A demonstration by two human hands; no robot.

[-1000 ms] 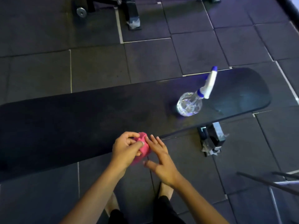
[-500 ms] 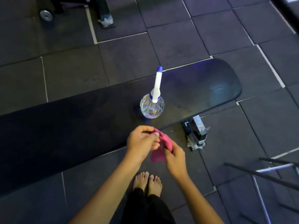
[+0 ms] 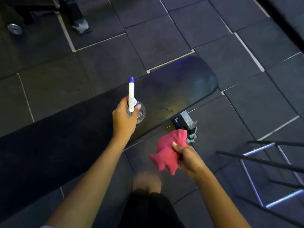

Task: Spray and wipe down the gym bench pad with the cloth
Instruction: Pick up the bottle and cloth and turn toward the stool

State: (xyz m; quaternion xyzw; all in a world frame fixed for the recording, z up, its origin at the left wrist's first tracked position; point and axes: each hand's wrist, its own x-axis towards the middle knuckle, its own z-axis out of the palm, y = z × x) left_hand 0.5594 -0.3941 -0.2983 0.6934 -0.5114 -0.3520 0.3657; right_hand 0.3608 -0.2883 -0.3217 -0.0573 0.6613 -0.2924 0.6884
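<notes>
No readable text — no labels, numbers.

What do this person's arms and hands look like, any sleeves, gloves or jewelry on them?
Both forearms are bare down to the bottom of the picture, with no sleeves showing. The left hand and right hand wear no gloves, and no rings, watch or bracelets show. The nails look short and unpainted. Lower down, dark legwear and bare feet are visible.

I see lots of bare bench (image 3: 54, 139) to my left. The spray bottle (image 3: 137, 112) stands in the middle. A metal rack (image 3: 269, 163) crowds the right side.
</notes>
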